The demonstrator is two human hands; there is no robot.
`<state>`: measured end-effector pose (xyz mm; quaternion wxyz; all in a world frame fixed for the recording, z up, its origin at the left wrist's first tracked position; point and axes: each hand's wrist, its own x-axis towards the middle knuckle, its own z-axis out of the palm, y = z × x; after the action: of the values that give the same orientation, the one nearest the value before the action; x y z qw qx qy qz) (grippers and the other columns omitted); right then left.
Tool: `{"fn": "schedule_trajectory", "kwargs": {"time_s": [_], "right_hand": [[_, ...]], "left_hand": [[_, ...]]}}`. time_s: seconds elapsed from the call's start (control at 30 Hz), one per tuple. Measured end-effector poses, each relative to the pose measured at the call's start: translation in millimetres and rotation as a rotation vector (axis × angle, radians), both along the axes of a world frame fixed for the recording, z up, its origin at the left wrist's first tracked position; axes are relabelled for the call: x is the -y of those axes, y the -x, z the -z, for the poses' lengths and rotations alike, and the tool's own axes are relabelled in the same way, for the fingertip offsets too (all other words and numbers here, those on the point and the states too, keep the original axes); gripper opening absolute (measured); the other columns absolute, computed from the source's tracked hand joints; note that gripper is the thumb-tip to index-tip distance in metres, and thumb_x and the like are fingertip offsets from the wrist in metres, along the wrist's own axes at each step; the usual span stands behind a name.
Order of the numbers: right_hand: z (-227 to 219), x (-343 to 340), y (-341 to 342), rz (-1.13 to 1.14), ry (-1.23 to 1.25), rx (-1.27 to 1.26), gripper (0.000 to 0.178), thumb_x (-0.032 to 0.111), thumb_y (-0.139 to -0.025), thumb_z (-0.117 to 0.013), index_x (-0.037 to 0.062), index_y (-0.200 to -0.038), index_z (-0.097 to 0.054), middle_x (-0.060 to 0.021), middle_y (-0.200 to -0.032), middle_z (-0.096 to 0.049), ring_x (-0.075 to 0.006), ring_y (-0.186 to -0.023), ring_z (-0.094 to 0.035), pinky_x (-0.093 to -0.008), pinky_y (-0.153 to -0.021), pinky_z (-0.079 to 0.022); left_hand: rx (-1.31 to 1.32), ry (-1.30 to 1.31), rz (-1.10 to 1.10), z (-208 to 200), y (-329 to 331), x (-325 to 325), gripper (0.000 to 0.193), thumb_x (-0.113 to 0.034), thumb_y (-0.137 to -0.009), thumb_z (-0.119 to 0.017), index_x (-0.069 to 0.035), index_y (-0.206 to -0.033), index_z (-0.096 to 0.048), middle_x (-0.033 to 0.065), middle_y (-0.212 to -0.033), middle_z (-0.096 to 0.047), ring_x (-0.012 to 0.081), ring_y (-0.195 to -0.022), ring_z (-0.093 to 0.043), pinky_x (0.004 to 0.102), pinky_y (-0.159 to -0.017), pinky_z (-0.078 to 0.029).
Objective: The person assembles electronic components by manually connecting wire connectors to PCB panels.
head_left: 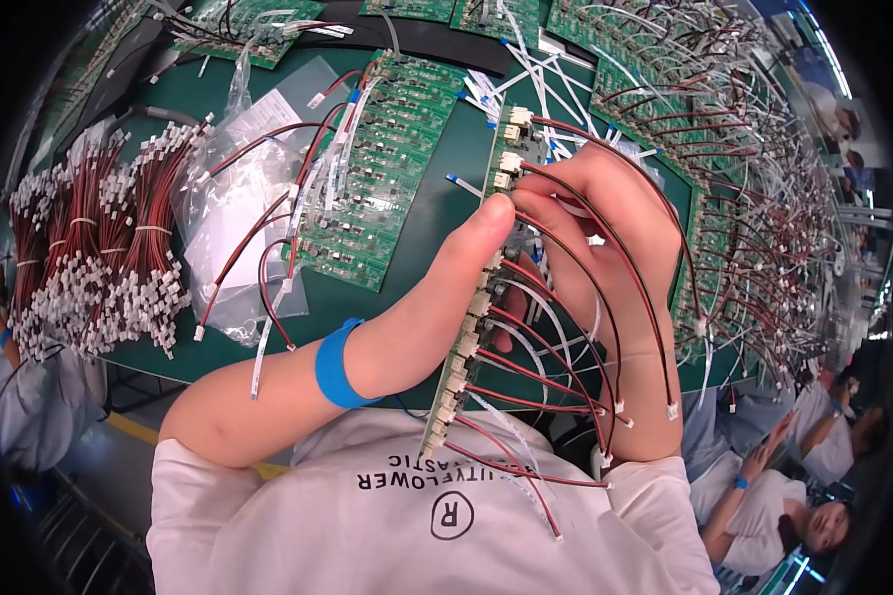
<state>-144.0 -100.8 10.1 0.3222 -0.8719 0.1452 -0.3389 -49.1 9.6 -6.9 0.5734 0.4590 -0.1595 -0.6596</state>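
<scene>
A long green circuit board is held up on its edge in front of my chest, with a row of cream sockets along it. My left hand grips it, thumb pressed on the edge near the upper part and fingers partly hidden behind. Several red-and-black cables with white plugs hang from the sockets to the right. My right hand is closed, thumb and forefinger pinched against the upper sockets at the end of a red-and-black cable. The plug itself is hidden by the fingertips. White flat ribbon cables also hang from the board.
Bundled red-and-black cables lie at the left beside a clear plastic bag. Another green board with cables lies flat on the green table. Many wired boards crowd the right. Other people sit nearby.
</scene>
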Motion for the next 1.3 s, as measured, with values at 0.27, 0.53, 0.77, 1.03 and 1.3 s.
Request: {"fn": "schedule_trajectory", "kwargs": {"time_s": [0.27, 0.53, 0.77, 1.03, 1.3], "right_hand": [[-0.4, 17.9, 3.3, -0.051, -0.052, 0.017, 0.016, 0.009, -0.069, -0.073, -0.0001, -0.078, -0.063, -0.008, -0.07, -0.057, -0.0175, -0.059, -0.057, -0.0256, -0.054, -0.045], [6.2, 86.0, 53.0, 0.316, -0.113, -0.519, 0.041, 0.022, -0.067, -0.076, 0.0021, -0.101, -0.063, -0.0087, -0.091, -0.061, -0.0164, -0.081, -0.057, -0.0281, -0.074, -0.046], [42.1, 65.2, 14.9, 0.371, 0.288, -0.471, 0.026, 0.023, -0.07, -0.07, 0.0008, -0.083, -0.066, -0.017, -0.089, -0.06, -0.0311, -0.088, -0.057, -0.0393, -0.081, -0.045], [32.4, 71.4, 11.8, 0.343, -0.033, -0.426, 0.011, 0.013, -0.069, -0.065, 0.0042, -0.075, -0.068, -0.0123, -0.077, -0.064, -0.0286, -0.072, -0.062, -0.0366, -0.07, -0.05], [-18.8, 41.4, 27.4, -0.108, -0.809, 0.069, 0.009, 0.0, -0.073, -0.069, -0.0013, -0.08, -0.063, -0.0027, -0.073, -0.063, -0.008, -0.068, -0.061, -0.02, -0.061, -0.048]], "left_hand": [[-0.15, 0.058, -0.092, -2.6, -0.4, 3.5, 0.058, -0.055, -0.087, -0.036, -0.003, -0.105, -0.053, 0.0104, -0.081, -0.061, 0.0162, -0.069, -0.059, 0.0285, -0.06, -0.05], [-0.67, 0.368, -0.04, 0.2, -7.8, 1.3, 0.086, -0.068, -0.078, -0.031, 0.003, -0.125, -0.04, 0.0232, -0.104, -0.055, 0.0328, -0.077, -0.058, 0.0453, -0.07, -0.049], [-0.575, 0.321, -0.182, 9.3, -8.5, 2.3, 0.081, -0.063, -0.081, -0.036, -0.004, -0.136, -0.029, 0.0176, -0.108, -0.055, 0.0278, -0.088, -0.056, 0.0428, -0.072, -0.044], [-0.609, 0.251, -0.249, 2.2, -8.9, 3.6, 0.076, -0.063, -0.08, -0.036, -0.008, -0.132, -0.037, 0.0194, -0.103, -0.056, 0.0293, -0.079, -0.058, 0.0475, -0.069, -0.051], [-0.439, 0.296, -0.112, -0.2, -5.7, -2.4, 0.083, -0.066, -0.08, -0.031, 0.006, -0.118, -0.045, 0.0185, -0.097, -0.058, 0.0242, -0.069, -0.058, 0.0386, -0.066, -0.051]]}}
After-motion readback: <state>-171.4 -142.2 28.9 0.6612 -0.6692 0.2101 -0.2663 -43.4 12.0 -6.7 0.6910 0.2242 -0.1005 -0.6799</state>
